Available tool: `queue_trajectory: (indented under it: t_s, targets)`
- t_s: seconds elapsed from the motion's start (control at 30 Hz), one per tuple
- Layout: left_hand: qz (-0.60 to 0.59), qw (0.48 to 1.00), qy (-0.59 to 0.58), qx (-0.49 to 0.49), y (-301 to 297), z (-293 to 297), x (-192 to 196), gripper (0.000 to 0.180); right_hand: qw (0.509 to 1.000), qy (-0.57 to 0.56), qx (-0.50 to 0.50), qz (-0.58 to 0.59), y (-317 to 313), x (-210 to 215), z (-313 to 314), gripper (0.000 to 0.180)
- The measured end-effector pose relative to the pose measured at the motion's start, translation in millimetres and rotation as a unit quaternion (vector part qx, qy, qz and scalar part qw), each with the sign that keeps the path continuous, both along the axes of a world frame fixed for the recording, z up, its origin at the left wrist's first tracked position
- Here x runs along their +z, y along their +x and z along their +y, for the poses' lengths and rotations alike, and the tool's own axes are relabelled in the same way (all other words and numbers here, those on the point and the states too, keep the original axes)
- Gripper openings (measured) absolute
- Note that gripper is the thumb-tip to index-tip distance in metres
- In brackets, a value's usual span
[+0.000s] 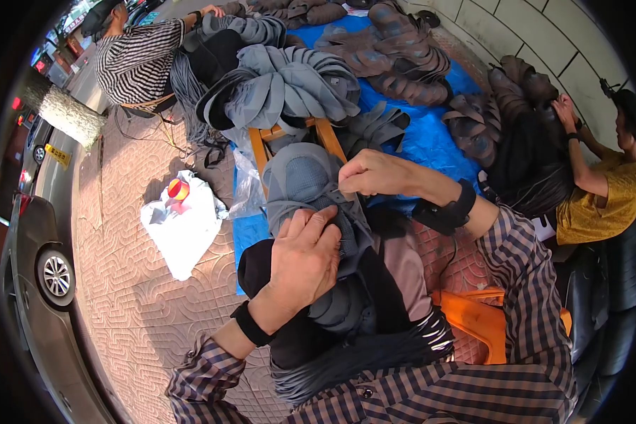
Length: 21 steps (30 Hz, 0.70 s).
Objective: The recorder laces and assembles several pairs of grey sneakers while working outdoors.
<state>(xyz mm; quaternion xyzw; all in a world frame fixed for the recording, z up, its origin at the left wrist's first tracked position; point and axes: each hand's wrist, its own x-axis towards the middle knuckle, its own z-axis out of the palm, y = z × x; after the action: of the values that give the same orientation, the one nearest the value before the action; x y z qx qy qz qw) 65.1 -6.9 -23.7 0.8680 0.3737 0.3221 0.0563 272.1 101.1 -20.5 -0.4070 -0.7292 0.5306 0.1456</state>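
On my lap lies a grey shoe upper [305, 185] with a mesh toe, resting on dark fabric. My left hand [305, 256] presses down on its near part, fingers curled over the grey material. Just above the upper's lacing area, my right hand [372, 173] is closed in a pinch; whatever it pinches is too small to see. Both wrists wear black bands.
A wooden stool [323, 131] ahead carries a heap of grey uppers [290, 85]. Brown uppers [403, 56] lie on a blue tarp [431, 134]. A white bag [180, 222] sits on the paving. Two people sit working, far left and right. An orange stool [477, 321] stands right; cars are parked left.
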Motion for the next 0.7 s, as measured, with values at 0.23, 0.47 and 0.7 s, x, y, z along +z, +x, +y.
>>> queue_trajectory:
  t_s: [0.23,0.47,0.7]
  targets:
    - [-0.017,1.0,-0.003,0.013,3,-2,-5,0.018,0.976,0.195,0.007,-0.1,-9,2,-4,0.021]
    - [-0.069,0.997,-0.033,0.011,-10,-4,-2,0.014,0.821,0.463,0.101,-0.319,-37,7,-19,0.018]
    - [-0.297,0.895,-0.285,0.172,-68,2,-16,0.01,0.879,0.474,-0.028,-0.036,-39,29,-39,0.022]
